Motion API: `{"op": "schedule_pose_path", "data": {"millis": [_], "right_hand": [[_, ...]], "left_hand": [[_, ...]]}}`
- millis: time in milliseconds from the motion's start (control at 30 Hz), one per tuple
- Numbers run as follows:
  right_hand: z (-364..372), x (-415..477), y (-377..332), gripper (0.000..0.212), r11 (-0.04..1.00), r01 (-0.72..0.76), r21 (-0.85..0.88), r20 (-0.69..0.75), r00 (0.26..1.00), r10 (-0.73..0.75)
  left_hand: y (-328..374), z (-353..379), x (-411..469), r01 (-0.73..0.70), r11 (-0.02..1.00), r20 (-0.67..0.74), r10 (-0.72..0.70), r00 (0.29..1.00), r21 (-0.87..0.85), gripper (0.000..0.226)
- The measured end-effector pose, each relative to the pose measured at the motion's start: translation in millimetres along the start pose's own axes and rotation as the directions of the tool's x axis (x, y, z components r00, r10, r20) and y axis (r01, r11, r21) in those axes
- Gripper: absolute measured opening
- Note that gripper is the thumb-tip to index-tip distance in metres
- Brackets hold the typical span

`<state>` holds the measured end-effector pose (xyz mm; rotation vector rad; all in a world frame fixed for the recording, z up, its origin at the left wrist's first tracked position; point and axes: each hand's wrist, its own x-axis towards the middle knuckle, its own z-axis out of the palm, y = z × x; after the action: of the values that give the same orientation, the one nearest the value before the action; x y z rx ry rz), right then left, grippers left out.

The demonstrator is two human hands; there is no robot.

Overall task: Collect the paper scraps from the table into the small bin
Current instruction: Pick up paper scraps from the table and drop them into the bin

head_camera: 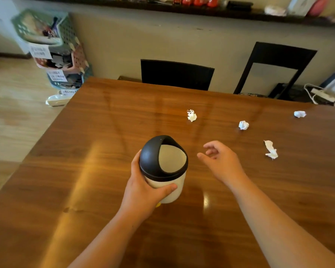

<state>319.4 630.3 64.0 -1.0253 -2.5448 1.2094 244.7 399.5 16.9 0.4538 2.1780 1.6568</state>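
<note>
We see the left hand (pixel 143 192) with fingers wrapped around the small bin (pixel 165 171) standing mid-tabletop (pixel 85 190), the right hand (pixel 223 163) hovering just beside it with fingers spread and empty, and 4 paper scraps (pixel 243 125) lying farther right.

Left side of tabletop (pixel 70 171): bare wood, open for passage.
Centre: small bin (pixel 163 169) stands upright, gripped by left hand (pixel 143 192); blocks straight reach forward.
Right hand (pixel 220 161): hovers open just right of the bin, apart from it.
Beyond the bin: crumpled scrap (pixel 191 115), clear wood all round.
Right half: ball scrap (pixel 243 125), torn strip (pixel 271 150), far scrap (pixel 299 114), well apart, gaps between.
Far edge: two dark chairs (pixel 177 74) close against the tabletop.
</note>
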Motion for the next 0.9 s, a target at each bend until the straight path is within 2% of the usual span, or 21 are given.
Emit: {"op": "schedule_pose_path", "data": {"millis": [67, 200, 400, 533, 600, 700, 767, 833, 900], "right_hand": [[6.1, 44.3, 19.3, 0.035, 0.998, -0.051, -0.021, 0.057, 0.997, 0.052], [20.8, 131.2, 42.3, 0.044, 0.984, -0.089, -0.151, 0.075, 0.992, 0.101], [41.8, 231.9, 47.3, 0.060, 0.942, 0.056, -0.330, 0.048, 0.998, -0.042], [60.4, 271.7, 39.1, 0.066, 0.847, 0.158, -0.507, 0.095, 0.987, -0.127], [70.6, 283.3, 36.3, 0.069, 0.783, 0.195, -0.591, 0.164, 0.979, -0.119], [80.1, 291.4, 41.5, 0.071, 0.743, 0.177, -0.646, 0.249, 0.968, -0.014], [82.6, 288.9, 47.4, 0.067, 0.734, 0.190, -0.652, 0.265, 0.964, -0.014], [82.3, 276.8, 55.9, 0.052, 0.732, 0.237, -0.639, 0.229, 0.967, -0.114], [79.6, 252.3, 68.3, 0.036, 0.773, 0.248, -0.583, 0.181, 0.968, -0.174]], "left_hand": [[-2.8, 11.2, 20.8, 0.016, 1.000, -0.020, -0.015, 1.000, 0.012, 0.118], [-9.7, 35.0, 59.1, 0.026, 0.999, -0.064, -0.024, 0.998, 0.026, 0.118], [-27.8, 61.1, 88.5, 0.064, 0.998, -0.095, -0.063, 0.993, 0.003, 0.119], [-35.1, 71.8, 93.7, 0.079, 0.997, -0.117, -0.076, 0.990, 0.020, 0.121], [-37.1, 74.7, 91.8, 0.088, 0.996, -0.136, -0.084, 0.987, 0.026, 0.124], [-38.3, 79.0, 85.9, 0.097, 0.994, -0.156, -0.089, 0.984, 0.048, 0.125], [-38.6, 80.2, 80.8, 0.091, 0.995, -0.160, -0.082, 0.984, 0.051, 0.122], [-38.9, 80.2, 73.8, 0.097, 0.995, -0.149, -0.091, 0.985, 0.033, 0.124], [-38.5, 78.4, 63.2, 0.101, 0.994, -0.144, -0.095, 0.985, 0.034, 0.124]]}}
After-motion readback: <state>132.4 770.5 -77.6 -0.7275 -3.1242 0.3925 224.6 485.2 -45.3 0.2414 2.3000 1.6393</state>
